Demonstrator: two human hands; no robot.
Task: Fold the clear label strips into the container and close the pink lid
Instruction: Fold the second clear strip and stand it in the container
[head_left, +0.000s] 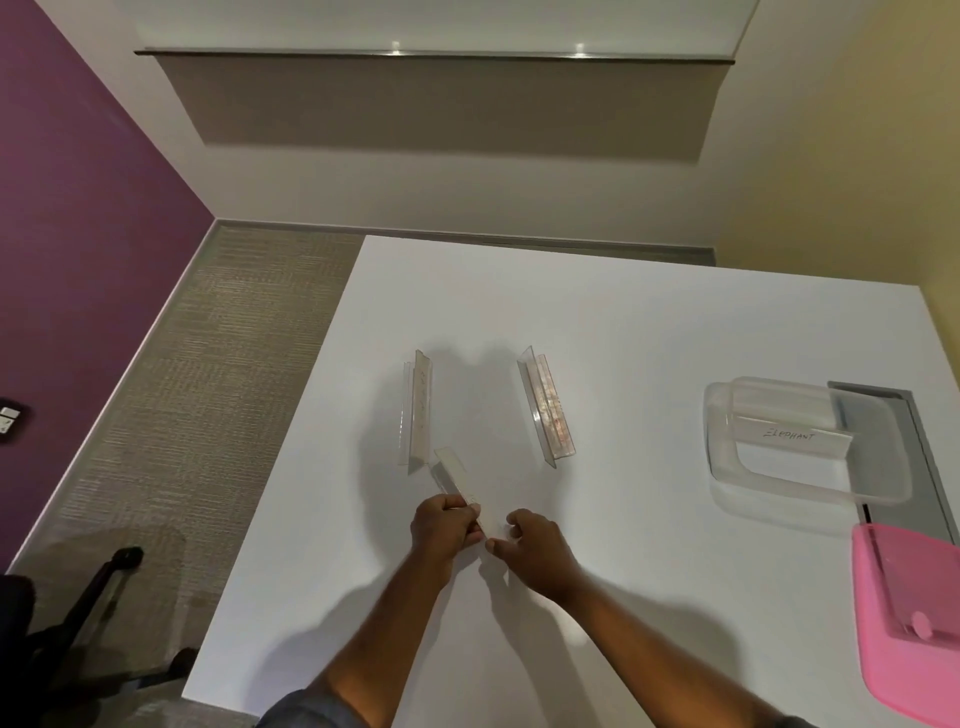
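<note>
Pink lid cut off at right edge.

The white table bears two clear strips, a container and a pink lid.

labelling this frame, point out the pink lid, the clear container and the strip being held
pink lid (904, 613): head view, its flat top.
clear container (727, 467): head view, its near rim.
held strip (448, 470): head view, its free end.
</note>
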